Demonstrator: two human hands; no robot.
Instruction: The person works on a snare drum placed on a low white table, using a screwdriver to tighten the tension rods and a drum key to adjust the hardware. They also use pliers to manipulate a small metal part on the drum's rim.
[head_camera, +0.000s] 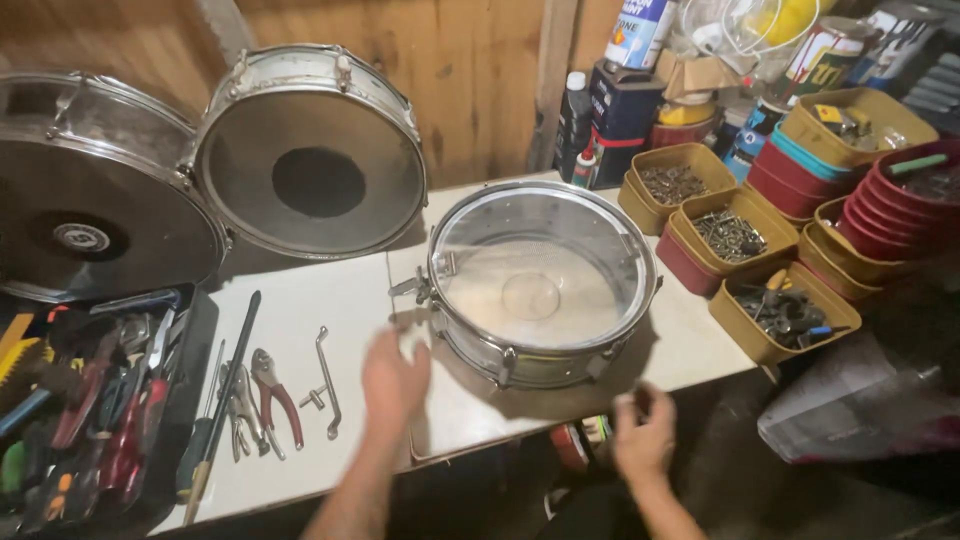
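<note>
1. The snare drum shell lies flat on the white table, near its front edge, its strainer lever jutting left. A careless pull could, I judge, slide it off the edge or knock the lever.
2. Two drums lean against the wooden wall behind; a shove to the table might tip them onto the shell.
3. Tubs of screws sit just beside the shell's right side; a nudge could spill them.
4. The left hand hovers open and empty, blurred, near the drum key and pliers; a sweep could scatter them.
5. The right hand is loosely curled below the table edge; I cannot tell whether it holds anything.
</note>
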